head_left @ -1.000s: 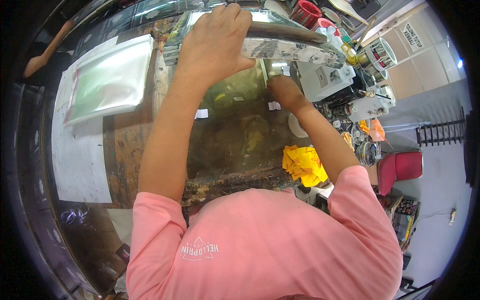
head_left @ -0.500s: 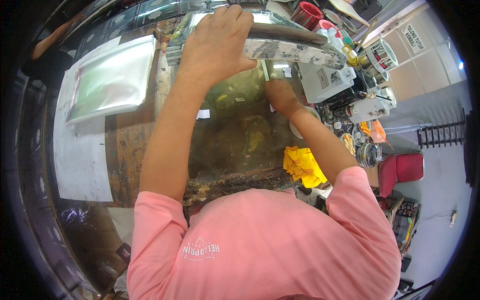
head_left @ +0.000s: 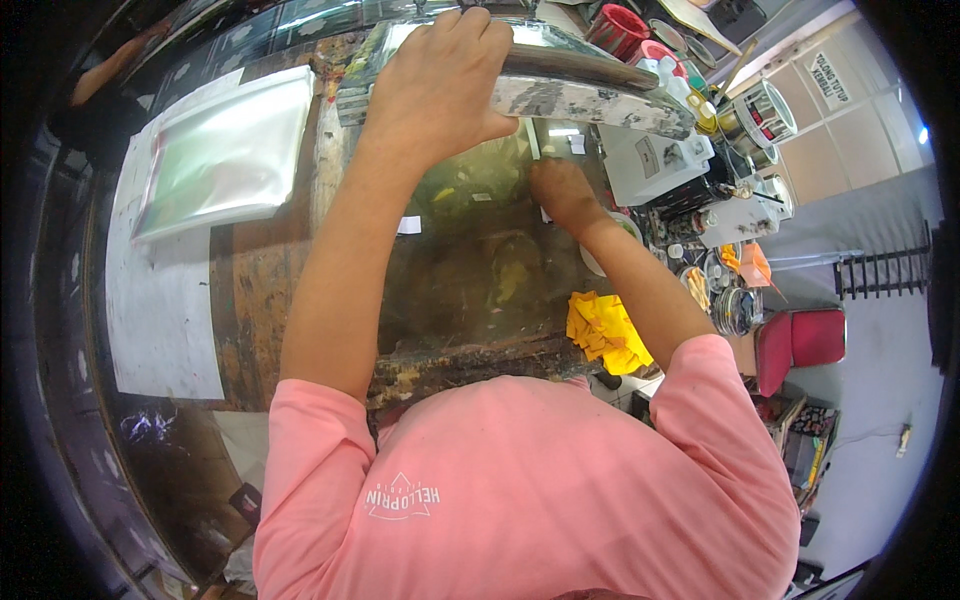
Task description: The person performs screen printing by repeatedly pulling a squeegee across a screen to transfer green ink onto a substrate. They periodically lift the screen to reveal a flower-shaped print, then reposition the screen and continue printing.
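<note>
My left hand (head_left: 440, 85) is wrapped over the near bar of a raised, paint-stained screen-printing frame (head_left: 590, 104), which tilts up from the far side of the table. Below that bar my right hand (head_left: 563, 190) rests low over the glossy, dark greenish work surface (head_left: 450, 290). Its fingers curl in and are mostly hidden, so what they hold cannot be made out. A narrow pale strip (head_left: 534, 140) stands out just beyond them. Small white tabs lie on the surface, one white tab (head_left: 409, 225) beside my left forearm and another white tab (head_left: 577, 145) past my right hand.
A stack of clear plastic sheets (head_left: 225, 155) lies on white paper (head_left: 160, 330) at left. A crumpled yellow cloth (head_left: 608, 333) sits by my right forearm. White jugs (head_left: 655, 165), cans (head_left: 757, 112) and a red tub (head_left: 615, 30) crowd the right. Another person's arm (head_left: 110, 70) shows far left.
</note>
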A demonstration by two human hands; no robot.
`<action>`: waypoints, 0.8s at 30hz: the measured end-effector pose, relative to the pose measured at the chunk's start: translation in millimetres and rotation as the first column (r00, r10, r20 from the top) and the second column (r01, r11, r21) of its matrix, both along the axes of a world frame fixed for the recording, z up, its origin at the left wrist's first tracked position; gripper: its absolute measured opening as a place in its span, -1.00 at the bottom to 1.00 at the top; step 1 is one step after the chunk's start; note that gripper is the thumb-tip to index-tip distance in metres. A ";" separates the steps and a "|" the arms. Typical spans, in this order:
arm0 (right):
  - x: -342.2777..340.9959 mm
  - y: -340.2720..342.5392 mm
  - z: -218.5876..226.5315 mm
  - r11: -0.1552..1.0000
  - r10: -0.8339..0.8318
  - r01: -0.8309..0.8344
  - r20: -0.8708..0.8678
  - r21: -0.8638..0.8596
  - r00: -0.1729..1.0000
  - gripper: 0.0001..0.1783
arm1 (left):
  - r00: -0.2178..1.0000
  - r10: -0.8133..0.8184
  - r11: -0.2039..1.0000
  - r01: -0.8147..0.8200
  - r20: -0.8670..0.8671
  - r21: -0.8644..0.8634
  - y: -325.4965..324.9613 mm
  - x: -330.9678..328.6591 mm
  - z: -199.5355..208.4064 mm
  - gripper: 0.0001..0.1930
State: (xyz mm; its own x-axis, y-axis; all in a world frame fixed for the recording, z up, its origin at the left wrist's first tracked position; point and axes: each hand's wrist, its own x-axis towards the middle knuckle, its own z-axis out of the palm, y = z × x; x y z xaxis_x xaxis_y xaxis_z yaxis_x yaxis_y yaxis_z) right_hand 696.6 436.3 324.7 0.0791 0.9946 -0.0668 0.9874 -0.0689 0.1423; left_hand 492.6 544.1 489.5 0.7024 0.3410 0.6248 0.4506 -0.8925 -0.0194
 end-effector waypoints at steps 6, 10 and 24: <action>2.6 -3.9 -2.8 0.999 0.031 -0.031 0.018 0.011 0.999 -0.89 | 1.000 0.014 1.000 -0.015 -0.025 -0.026 -1.0 -0.2 2.0 -0.38; 2.2 -9.2 -2.4 0.995 0.067 -0.067 0.002 0.069 0.998 -0.88 | 1.000 0.010 1.000 -0.010 -0.010 0.000 0.6 -0.6 -0.1 -0.38; 10.9 -4.4 -6.1 0.997 0.013 -0.011 -0.027 0.074 1.000 -0.91 | 0.998 -0.022 0.988 0.012 -0.061 -0.153 -5.9 -6.2 13.3 -0.40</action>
State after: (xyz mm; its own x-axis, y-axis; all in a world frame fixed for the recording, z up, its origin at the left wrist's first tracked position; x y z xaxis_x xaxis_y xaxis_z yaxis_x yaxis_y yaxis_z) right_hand 707.5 431.9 318.6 0.0663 0.9978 0.0053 0.9917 -0.0665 0.1101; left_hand 486.4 538.2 502.8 0.7447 0.4165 0.5215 0.4376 -0.8947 0.0897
